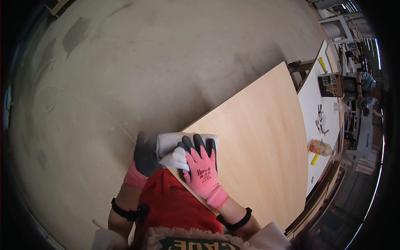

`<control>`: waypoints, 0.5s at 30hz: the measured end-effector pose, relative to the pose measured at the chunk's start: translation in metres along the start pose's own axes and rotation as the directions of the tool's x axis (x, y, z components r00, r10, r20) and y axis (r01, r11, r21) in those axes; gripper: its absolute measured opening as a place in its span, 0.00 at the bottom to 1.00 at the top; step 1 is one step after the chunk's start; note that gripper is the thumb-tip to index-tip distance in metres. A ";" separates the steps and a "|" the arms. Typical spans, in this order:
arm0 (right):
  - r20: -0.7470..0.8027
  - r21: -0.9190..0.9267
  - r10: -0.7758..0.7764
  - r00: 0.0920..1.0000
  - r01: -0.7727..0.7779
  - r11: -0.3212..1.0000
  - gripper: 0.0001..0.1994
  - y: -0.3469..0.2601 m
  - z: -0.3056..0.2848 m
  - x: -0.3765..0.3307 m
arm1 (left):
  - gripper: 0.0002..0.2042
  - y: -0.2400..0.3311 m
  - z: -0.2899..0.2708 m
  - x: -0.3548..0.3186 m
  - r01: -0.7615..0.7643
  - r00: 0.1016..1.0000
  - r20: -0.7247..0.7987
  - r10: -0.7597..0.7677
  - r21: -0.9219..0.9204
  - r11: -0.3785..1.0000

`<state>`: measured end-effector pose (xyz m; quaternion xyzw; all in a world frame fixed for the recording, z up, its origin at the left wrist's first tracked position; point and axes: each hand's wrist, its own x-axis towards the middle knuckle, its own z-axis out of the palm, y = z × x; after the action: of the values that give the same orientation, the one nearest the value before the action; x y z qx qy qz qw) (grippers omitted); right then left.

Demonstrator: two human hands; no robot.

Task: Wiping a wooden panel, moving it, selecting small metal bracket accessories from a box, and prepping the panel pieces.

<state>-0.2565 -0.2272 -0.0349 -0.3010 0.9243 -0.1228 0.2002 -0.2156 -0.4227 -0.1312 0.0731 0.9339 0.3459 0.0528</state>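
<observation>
Right hand (201,166): your fingers lie spread, flat on the cloth (170,141) | Left hand (146,156): blurred, can't tell your grip | Cloth: lower centre, over the board's (258,133) left tip; may slip if your pressure eases

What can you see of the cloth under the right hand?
The cloth looks like soft fabric, pale grey with a whiter, bunched part at its near side. It is folded and lies at the left end of the light wooden panel. The gloved right hand rests on it; the blurred left hand is at its left edge.
</observation>
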 end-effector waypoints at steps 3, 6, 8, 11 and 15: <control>0.060 0.001 0.069 0.996 -0.069 0.998 0.28 0.018 -0.014 0.018 | 0.26 0.009 -0.003 0.000 -0.055 0.998 0.017 0.054 0.092 0.994; -0.059 -0.027 0.150 0.987 -0.152 0.988 0.28 0.061 -0.025 0.041 | 0.23 0.021 -0.007 0.005 -0.215 0.970 0.078 0.231 0.722 0.658; -0.273 -0.042 0.170 0.947 -0.188 0.981 0.27 0.098 -0.032 0.054 | 0.21 0.040 -0.026 0.013 -0.203 0.976 0.074 0.205 0.654 0.728; -0.392 -0.079 0.254 0.884 -0.307 0.948 0.25 0.166 -0.054 0.075 | 0.26 0.029 -0.010 0.017 -0.388 0.826 0.450 0.340 0.891 -0.237; -0.504 -0.112 0.408 0.761 -0.526 0.843 0.25 0.268 -0.081 0.102 | 0.33 0.040 -0.011 0.021 0.169 0.732 0.528 -0.430 -0.753 -0.636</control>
<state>-0.5044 -0.0689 -0.0859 -0.0436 0.9980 -0.0208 -0.0396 -0.2337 -0.3961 -0.0974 -0.3740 0.1344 0.9079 0.1329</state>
